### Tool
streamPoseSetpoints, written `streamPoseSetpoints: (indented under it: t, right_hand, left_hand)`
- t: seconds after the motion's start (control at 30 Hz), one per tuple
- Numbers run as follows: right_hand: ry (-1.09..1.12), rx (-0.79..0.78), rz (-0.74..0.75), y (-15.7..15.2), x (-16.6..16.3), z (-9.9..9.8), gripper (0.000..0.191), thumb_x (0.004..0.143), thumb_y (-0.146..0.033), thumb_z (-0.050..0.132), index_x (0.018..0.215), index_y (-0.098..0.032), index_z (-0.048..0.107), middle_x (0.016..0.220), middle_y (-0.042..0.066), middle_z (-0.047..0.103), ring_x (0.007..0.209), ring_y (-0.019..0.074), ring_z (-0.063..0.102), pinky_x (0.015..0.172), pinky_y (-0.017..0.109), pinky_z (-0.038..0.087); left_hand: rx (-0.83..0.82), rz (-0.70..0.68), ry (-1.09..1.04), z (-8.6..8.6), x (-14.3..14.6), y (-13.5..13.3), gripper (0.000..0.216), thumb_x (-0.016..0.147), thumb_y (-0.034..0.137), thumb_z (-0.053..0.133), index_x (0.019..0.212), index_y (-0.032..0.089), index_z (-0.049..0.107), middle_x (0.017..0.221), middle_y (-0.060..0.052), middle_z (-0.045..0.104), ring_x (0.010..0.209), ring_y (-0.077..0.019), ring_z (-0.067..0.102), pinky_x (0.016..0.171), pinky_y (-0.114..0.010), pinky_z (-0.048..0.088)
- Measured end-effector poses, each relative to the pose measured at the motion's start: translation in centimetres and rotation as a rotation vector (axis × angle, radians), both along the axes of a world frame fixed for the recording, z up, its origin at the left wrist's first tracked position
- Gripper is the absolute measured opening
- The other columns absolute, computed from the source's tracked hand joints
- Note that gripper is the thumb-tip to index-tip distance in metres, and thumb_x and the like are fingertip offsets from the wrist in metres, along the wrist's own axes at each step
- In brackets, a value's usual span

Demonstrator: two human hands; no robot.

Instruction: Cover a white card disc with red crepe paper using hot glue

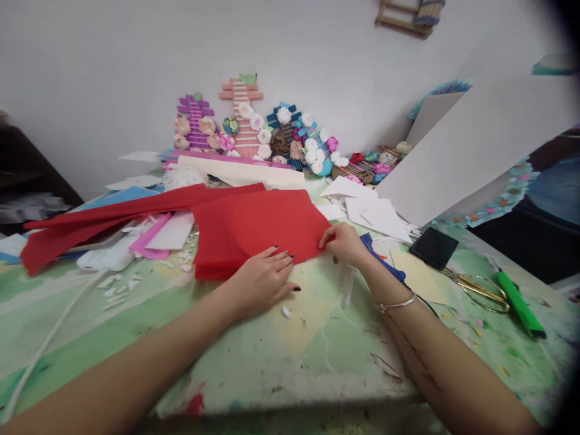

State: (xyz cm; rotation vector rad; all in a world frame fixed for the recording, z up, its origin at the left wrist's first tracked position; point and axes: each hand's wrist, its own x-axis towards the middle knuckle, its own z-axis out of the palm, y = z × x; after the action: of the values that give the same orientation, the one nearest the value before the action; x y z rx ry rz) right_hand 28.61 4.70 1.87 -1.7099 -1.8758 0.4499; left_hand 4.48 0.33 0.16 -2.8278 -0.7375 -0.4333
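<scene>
A folded sheet of red paper (272,217), thin and slightly see-through, lies in front of me, its long end trailing off to the left. My left hand (263,281) rests flat on its near edge, fingers stretched out. At the sheet's right corner, my right hand (342,241) pinches the edge between thumb and fingers. A blue glue gun (383,260) lies partly hidden behind my right wrist. Small white scraps (120,290) are scattered left of the red paper.
To the right lie a black phone (434,248), gold-handled scissors (480,290) and a green cutter (519,302). White boards (471,145) lean at the right. Decorated stick crafts (244,121) stand along the wall. A white cable (54,338) runs down the left side.
</scene>
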Motion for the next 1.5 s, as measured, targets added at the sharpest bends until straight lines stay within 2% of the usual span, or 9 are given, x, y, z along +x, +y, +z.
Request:
streamPoseSetpoints:
  t: [0.1, 0.27, 0.47, 0.73, 0.97, 1.07, 1.23, 1.33, 1.5]
  right_hand:
    - [-0.032, 0.026, -0.005, 0.0, 0.2, 0.0, 0.035, 0.053, 0.004, 0.048, 0.057, -0.020, 0.073, 0.065, 0.001, 0.071, 0.068, 0.0167, 0.064, 0.065, 0.023, 0.047]
    - [-0.093, 0.061, -0.052, -0.1, 0.5, 0.4, 0.036, 0.054, 0.003, 0.046, 0.058, -0.019, 0.073, 0.065, 0.002, 0.071, 0.070, 0.0182, 0.064, 0.069, 0.025, 0.046]
    - [-0.171, 0.238, -0.149, -1.0, 0.1, 1.3, 0.036, 0.058, 0.003, 0.045, 0.071, -0.015, 0.074, 0.091, 0.010, 0.073, 0.092, 0.0255, 0.063, 0.084, 0.033, 0.045]
    - [-0.384, 0.176, 0.567, -2.7, -2.9, 0.9, 0.040, 0.069, -0.002, 0.049, 0.093, -0.022, 0.074, 0.102, 0.004, 0.073, 0.100, 0.0203, 0.066, 0.088, 0.028, 0.046]
    - [-0.615, 0.133, 0.615, -3.2, -3.1, 1.6, 0.035, 0.078, -0.003, 0.049, 0.097, -0.024, 0.071, 0.110, 0.005, 0.071, 0.105, 0.0187, 0.064, 0.088, 0.028, 0.045]
    - [-0.625, 0.165, 0.636, -3.6, -3.2, 1.8, 0.033, 0.078, -0.003, 0.050, 0.094, -0.022, 0.071, 0.108, 0.007, 0.071, 0.105, 0.0194, 0.063, 0.089, 0.030, 0.043]
    - [-0.488, 0.361, 0.539, -4.1, -3.4, 1.3, 0.033, 0.079, -0.003, 0.048, 0.095, -0.019, 0.070, 0.112, 0.008, 0.070, 0.108, 0.0212, 0.061, 0.093, 0.035, 0.039]
    - [-0.409, 0.485, 0.454, -4.3, -3.6, 1.1, 0.033, 0.082, -0.007, 0.048, 0.106, -0.019, 0.067, 0.114, 0.008, 0.069, 0.110, 0.0223, 0.060, 0.096, 0.039, 0.035]
    - [-0.502, 0.530, 0.480, -4.6, -5.1, 0.3, 0.044, 0.083, -0.019, 0.060, 0.127, -0.017, 0.056, 0.130, 0.011, 0.060, 0.120, 0.0310, 0.046, 0.092, 0.045, 0.030]
  left_hand:
    - [0.050, -0.014, -0.114, 0.7, -0.4, -0.1, 0.039, 0.097, 0.030, 0.033, 0.095, 0.012, 0.068, 0.099, -0.011, 0.072, 0.092, -0.0203, 0.067, 0.098, -0.039, 0.044]
    - [0.024, 0.085, -0.106, 0.6, -0.4, 0.1, 0.043, 0.093, 0.036, 0.044, 0.126, 0.010, 0.054, 0.131, -0.015, 0.057, 0.126, -0.0307, 0.048, 0.105, -0.049, 0.037]
    - [-0.104, 0.159, 0.056, 0.4, 0.2, 0.0, 0.047, 0.094, 0.041, 0.042, 0.125, 0.008, 0.056, 0.130, -0.018, 0.057, 0.127, -0.0328, 0.047, 0.105, -0.052, 0.033]
    - [-0.001, 0.121, 0.020, 0.6, -0.1, -0.6, 0.038, 0.093, 0.037, 0.045, 0.108, 0.008, 0.064, 0.112, -0.016, 0.068, 0.110, -0.0286, 0.060, 0.094, -0.042, 0.047]
    - [0.020, 0.065, -0.118, 1.3, -0.6, -1.1, 0.028, 0.093, 0.029, 0.045, 0.091, 0.015, 0.069, 0.082, -0.006, 0.073, 0.074, -0.0186, 0.068, 0.067, -0.029, 0.053]
    - [0.070, 0.079, -0.334, 2.1, -1.9, -0.1, 0.026, 0.092, 0.028, 0.046, 0.094, 0.018, 0.070, 0.089, -0.005, 0.074, 0.079, -0.0171, 0.070, 0.072, -0.027, 0.054]
    - [0.171, 0.496, -0.628, 3.9, -7.4, 4.1, 0.032, 0.086, 0.016, 0.048, 0.112, 0.019, 0.066, 0.107, -0.005, 0.072, 0.091, -0.0207, 0.070, 0.084, -0.031, 0.054]
    - [0.129, 0.681, -0.488, 3.9, -11.1, 6.8, 0.051, 0.077, 0.002, 0.043, 0.122, 0.016, 0.061, 0.121, -0.009, 0.065, 0.112, -0.0266, 0.061, 0.095, -0.039, 0.049]
    - [-0.003, 0.697, -0.160, 2.2, -13.6, 9.0, 0.068, 0.071, 0.003, 0.048, 0.137, 0.017, 0.046, 0.137, -0.012, 0.052, 0.124, -0.0287, 0.050, 0.102, -0.041, 0.041]
